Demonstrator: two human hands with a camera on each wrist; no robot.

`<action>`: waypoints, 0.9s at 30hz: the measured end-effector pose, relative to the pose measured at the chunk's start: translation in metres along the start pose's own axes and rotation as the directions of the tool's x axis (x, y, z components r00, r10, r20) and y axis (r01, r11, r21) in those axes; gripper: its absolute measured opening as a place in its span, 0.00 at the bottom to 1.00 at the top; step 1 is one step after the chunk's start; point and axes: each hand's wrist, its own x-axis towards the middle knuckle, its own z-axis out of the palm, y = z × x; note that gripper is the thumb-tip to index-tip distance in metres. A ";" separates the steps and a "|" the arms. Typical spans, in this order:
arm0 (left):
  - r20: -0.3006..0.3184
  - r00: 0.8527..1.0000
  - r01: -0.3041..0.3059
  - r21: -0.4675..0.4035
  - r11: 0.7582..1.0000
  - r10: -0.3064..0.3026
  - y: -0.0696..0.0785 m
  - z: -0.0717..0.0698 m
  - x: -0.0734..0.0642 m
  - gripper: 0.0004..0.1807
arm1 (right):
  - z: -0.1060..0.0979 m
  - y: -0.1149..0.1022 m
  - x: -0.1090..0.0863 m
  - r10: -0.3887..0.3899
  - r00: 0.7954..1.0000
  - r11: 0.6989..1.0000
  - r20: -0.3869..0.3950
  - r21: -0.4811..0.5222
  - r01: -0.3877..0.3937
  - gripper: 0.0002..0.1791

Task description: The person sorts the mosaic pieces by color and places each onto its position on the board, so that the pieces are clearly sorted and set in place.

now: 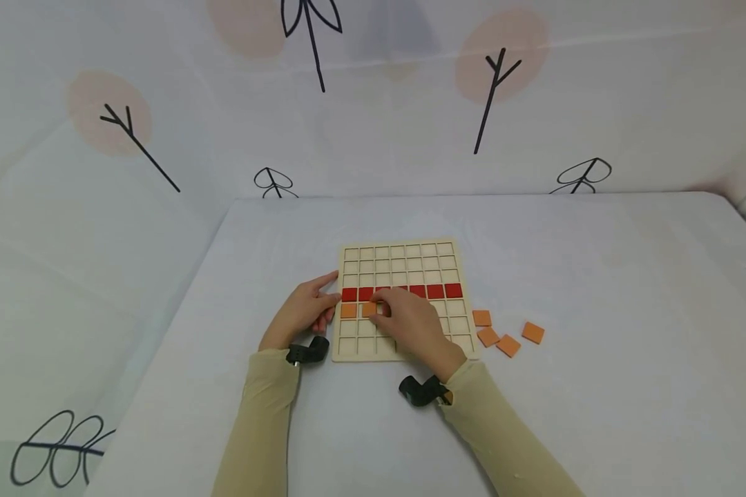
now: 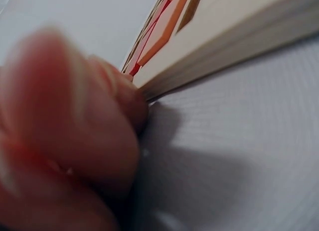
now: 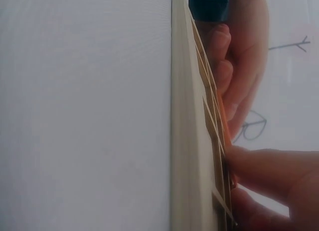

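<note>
A light wooden grid board (image 1: 399, 250) lies flat, with a row of red tiles (image 1: 435, 291) across its middle. Below that row, an orange tile (image 1: 348, 311) fills the leftmost cell. My right hand (image 1: 414, 323) reaches over the board and pinches a second orange tile (image 1: 369, 309) at the neighbouring cell; in the right wrist view its fingertips (image 3: 239, 159) are right at the board's surface. On the other side, my left hand (image 1: 304, 307) rests against the board's left edge, thumb and index finger touching it. Its other fingers are bent beneath, close to the side in the left wrist view.
Several loose orange tiles (image 1: 508, 346) lie on the white table (image 1: 597, 276) just right of the board. A patterned white cloth (image 1: 398, 138) stands behind the table and along its left. Black wrist cameras (image 1: 423, 391) hang near the board's front edge.
</note>
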 end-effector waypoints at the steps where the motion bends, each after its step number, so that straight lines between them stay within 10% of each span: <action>1: 0.000 1.000 0.000 -0.001 1.000 0.000 0.000 0.000 0.000 0.28 | 0.000 0.000 0.000 0.001 1.000 1.000 -0.001 -0.003 -0.001 0.14; 27: 0.004 1.000 -0.019 -0.002 1.000 0.019 -0.002 0.001 0.002 0.28 | -0.002 -0.004 -0.001 -0.012 1.000 0.998 0.000 -0.065 0.012 0.18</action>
